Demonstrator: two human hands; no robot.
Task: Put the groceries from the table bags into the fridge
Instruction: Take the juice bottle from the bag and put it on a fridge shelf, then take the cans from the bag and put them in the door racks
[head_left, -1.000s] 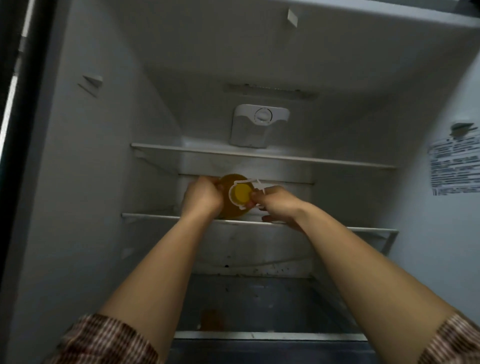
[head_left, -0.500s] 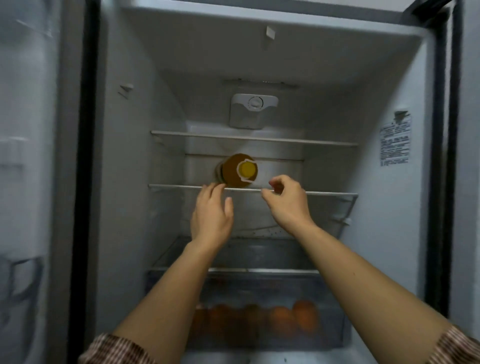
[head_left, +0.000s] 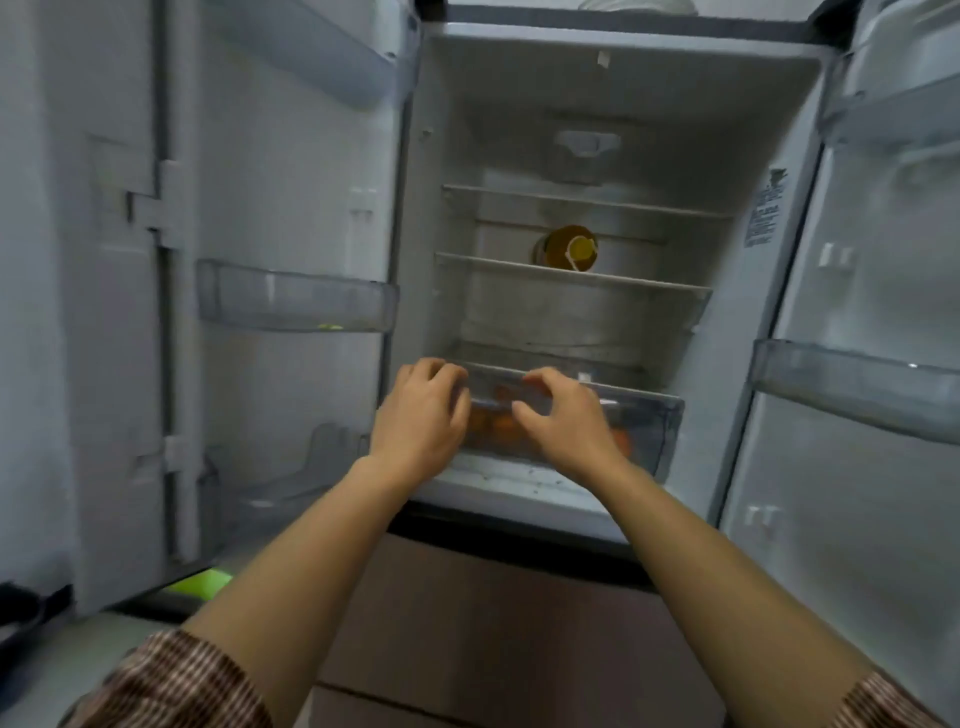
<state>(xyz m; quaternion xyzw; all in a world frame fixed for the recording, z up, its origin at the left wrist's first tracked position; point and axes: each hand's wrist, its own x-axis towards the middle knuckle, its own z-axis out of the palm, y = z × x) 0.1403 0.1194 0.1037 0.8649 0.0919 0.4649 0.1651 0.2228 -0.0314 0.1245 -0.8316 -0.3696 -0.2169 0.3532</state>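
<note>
Left hand (head_left: 421, 421) and right hand (head_left: 566, 423) are side by side, fingers loosely curled, nothing gripped. Both sit before the clear drawer (head_left: 649, 415), which contains orange produce (head_left: 493, 426). Whether the left fingertips touch its rim cannot be determined. Farther in, at 1 o'clock from the hands, the bottle (head_left: 569, 248) lies on its side on the middle shelf (head_left: 649, 283) — cap toward the camera.

Home kitchen: open fridge (head_left: 571, 104).
</note>
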